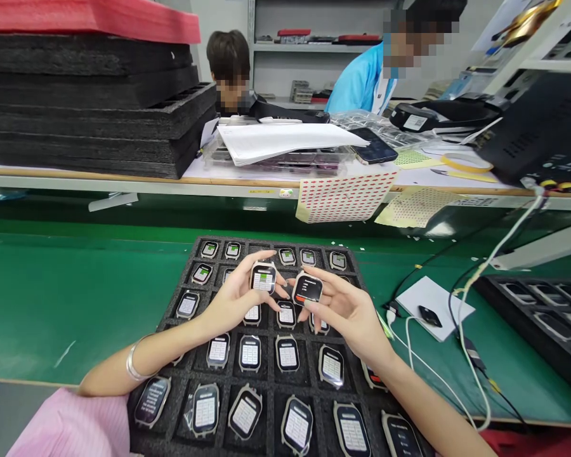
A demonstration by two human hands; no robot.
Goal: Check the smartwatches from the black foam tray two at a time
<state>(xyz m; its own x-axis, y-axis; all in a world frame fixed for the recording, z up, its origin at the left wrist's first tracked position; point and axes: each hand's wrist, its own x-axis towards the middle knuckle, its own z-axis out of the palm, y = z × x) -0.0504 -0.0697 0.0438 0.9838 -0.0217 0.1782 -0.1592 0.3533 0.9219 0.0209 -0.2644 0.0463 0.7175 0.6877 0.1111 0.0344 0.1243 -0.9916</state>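
My left hand (pixel 240 295) grips a smartwatch without a strap (pixel 263 279), its lit screen showing white boxes with a green patch. Beside it, my right hand (pixel 345 304) holds a second strapless smartwatch (pixel 308 289), with a dark screen, small white text and a red strip along the bottom. Both watches are raised above a black foam tray (pixel 270 381). Its compartments hold several more watch bodies, most with lit screens of white boxes, such as the watch (pixel 287 353) below my hands. My hands and forearms cover part of the tray.
Black foam trays (pixel 85 101) are stacked on the back shelf, left. Papers (pixel 285 141) and a phone (pixel 374 146) lie on that shelf. White cables (pixel 485 266) cross the green bench at right, near another watch tray (pixel 542 317). Two people (pixel 361 79) are behind the shelf.
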